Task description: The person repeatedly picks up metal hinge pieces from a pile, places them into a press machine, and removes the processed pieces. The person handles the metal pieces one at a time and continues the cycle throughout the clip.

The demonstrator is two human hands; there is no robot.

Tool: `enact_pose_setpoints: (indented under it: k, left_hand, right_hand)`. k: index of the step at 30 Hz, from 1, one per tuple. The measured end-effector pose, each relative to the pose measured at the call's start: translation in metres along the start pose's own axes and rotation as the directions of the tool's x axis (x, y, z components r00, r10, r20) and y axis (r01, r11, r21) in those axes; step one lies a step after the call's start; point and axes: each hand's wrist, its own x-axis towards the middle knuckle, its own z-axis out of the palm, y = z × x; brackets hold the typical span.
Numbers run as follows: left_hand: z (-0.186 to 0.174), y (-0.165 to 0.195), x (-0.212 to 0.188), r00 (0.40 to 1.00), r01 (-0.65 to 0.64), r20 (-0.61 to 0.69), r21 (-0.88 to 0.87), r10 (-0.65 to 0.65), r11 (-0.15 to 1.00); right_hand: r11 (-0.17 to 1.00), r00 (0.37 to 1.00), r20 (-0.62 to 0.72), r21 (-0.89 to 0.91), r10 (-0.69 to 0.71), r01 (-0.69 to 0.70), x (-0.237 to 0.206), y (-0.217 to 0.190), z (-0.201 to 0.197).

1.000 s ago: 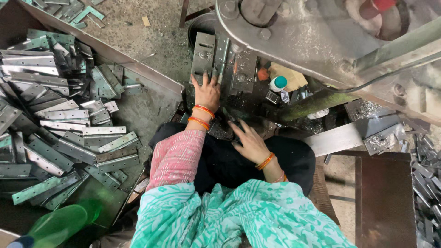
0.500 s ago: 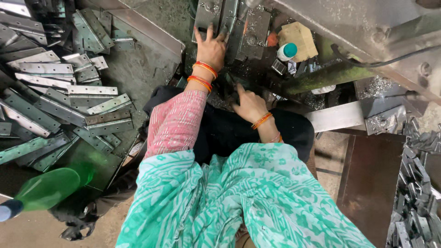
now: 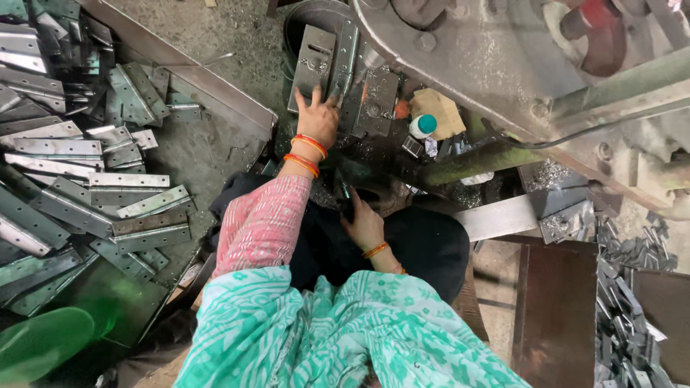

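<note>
At the far press bed, left hand (image 3: 318, 118) fingers spread flat on plate (image 3: 311, 57); right hand (image 3: 364, 223) pinches a dark part (image 3: 347, 201). Crush risk if the press cycles.

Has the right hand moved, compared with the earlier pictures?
Yes. The right hand has drawn back toward the person's lap, away from the small white bottle with a teal cap. The left hand remains on the metal plates.

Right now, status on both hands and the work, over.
Left hand flat on metal plate at press. Right hand low near lap, grip unclear. Bottle beside plate.
</note>
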Motion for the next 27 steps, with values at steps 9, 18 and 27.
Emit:
enact_pose_setpoints:
  k: [9, 18, 27]
  left_hand:
    - [-0.008, 0.013, -0.031, 0.999, 0.015, -0.050, -0.060, -0.018, 0.998]
    - [-0.007, 0.023, -0.034, 0.989, 0.075, -0.128, -0.010, -0.076, 0.997]
    - [-0.012, 0.022, -0.023, 0.993, 0.073, -0.095, -0.004, -0.073, 0.997]
  right_hand:
    - [1.000, 1.000, 0.015, -0.014, -0.004, 0.004, -0.006, 0.013, 0.005]
    - [0.992, 0.972, 0.235, -0.128, 0.017, 0.013, 0.023, -0.007, -0.064]
    - [0.999, 1.000, 0.028, -0.038, 0.004, -0.003, -0.009, -0.001, 0.004]
